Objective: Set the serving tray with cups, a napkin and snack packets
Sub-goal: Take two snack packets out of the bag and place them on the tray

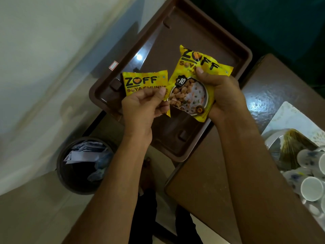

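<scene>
Yellow foil snack packets filled both our hands above the empty brown plastic serving tray (233,55): the left hand (142,110) pinched the smaller packet (142,81), the right hand (221,92) gripped the larger packet (197,81). We judged it best to lay them flat to one side, leaving room for the white paper cups (311,189) and a napkin.

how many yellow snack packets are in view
2. One packet is in the left hand, the other packet in the right hand, both above the brown tray. None visible elsewhere.
</scene>
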Tool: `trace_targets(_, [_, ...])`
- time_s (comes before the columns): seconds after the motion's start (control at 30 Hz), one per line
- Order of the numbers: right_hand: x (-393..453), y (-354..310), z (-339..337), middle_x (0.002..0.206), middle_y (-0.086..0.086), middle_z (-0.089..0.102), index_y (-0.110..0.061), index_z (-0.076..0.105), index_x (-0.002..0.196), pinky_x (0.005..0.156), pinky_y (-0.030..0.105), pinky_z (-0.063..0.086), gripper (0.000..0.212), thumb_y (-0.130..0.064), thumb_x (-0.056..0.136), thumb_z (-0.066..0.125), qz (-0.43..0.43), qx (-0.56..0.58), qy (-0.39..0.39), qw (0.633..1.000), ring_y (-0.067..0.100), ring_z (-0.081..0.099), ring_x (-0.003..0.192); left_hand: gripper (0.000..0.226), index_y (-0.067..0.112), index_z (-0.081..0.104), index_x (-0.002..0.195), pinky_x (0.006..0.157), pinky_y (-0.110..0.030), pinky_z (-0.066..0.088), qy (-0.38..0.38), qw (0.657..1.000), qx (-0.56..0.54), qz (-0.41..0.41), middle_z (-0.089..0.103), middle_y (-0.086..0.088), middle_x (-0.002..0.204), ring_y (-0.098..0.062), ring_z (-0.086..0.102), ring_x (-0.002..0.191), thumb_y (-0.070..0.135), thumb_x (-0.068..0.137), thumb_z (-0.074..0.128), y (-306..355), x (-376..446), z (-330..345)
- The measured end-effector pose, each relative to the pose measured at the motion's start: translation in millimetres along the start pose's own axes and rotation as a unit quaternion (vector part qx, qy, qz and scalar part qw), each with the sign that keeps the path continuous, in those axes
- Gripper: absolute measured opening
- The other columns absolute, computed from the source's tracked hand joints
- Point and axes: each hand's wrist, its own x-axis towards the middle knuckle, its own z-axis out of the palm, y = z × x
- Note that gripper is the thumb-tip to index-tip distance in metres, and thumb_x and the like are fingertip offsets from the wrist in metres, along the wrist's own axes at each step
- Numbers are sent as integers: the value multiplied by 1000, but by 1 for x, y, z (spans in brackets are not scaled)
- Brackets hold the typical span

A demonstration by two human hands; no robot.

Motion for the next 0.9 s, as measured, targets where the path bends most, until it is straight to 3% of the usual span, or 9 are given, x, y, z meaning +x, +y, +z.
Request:
trace_targets(0.1, [0,0,1,121,26,73,7,64,128,86,65,59,44,-1,87,75,-4,3,6,1000,45,74,105,5,7,73,90,67,-27,64,18,999,-21,-18,74,-6,80,-16,71,68,7,95,72,-1,0,0])
trace_targets(0.23, [-2,-1,7,115,24,76,10,63,128,80,59,63,44,7,85,73,-6,16,41,999,40,77,99,10,8,70,88,72,-28,65,21,990,-106,-93,75,-6,87,-16,74,73,5,97,67,-3,-4,1])
trace_targets(0.4, [-4,1,0,121,19,75,-2,66,129,82,61,61,51,-7,81,84,23,-47,6,999,41,76,103,16,7,64,86,71,-28,63,-15,1000,-9,-22,73,-9,97,-24,76,89,-3,97,64,0,-1,-3])
trace_targets(0.5, [-3,5,-3,111,17,79,-1,67,124,75,57,65,55,9,72,82,5,-140,24,990,38,79,94,6,8,67,94,74,-33,66,-13,994,108,15,75,-7,92,-19,76,84,4,99,66,0,0,-8])
trace_targets(0.57, [-1,5,-6,112,18,78,-1,64,126,74,56,65,62,15,69,81,-6,-149,27,988,39,78,95,12,14,72,101,70,-25,63,92,946,280,132,75,1,91,-9,73,80,25,96,73,-4,1,-15])
trace_targets(0.63, [2,4,-10,113,17,78,-2,63,128,69,51,65,64,15,69,82,-13,-160,26,987,38,78,95,28,15,69,112,70,-15,53,180,881,374,224,69,0,108,-9,67,91,35,93,75,-2,3,-23])
trace_targets(0.7, [2,2,-14,113,15,78,-3,62,128,69,51,65,64,15,70,83,-17,-175,26,984,36,78,96,47,13,59,130,82,-18,51,173,858,434,213,58,-6,129,-16,62,111,31,90,78,-3,9,-27])
trace_targets(0.8, [-1,3,-19,112,13,79,-6,63,125,77,57,64,62,16,71,81,-21,-196,26,980,35,78,97,79,10,38,148,93,-30,48,120,837,514,148,49,-12,143,-27,55,129,31,86,82,-7,20,-23])
trace_targets(0.9, [-5,2,-20,112,14,79,-5,65,124,80,58,64,56,13,74,81,-20,-184,22,982,33,79,96,77,10,35,148,82,-20,41,121,846,501,136,56,-10,138,-25,61,123,28,88,80,-5,29,-19])
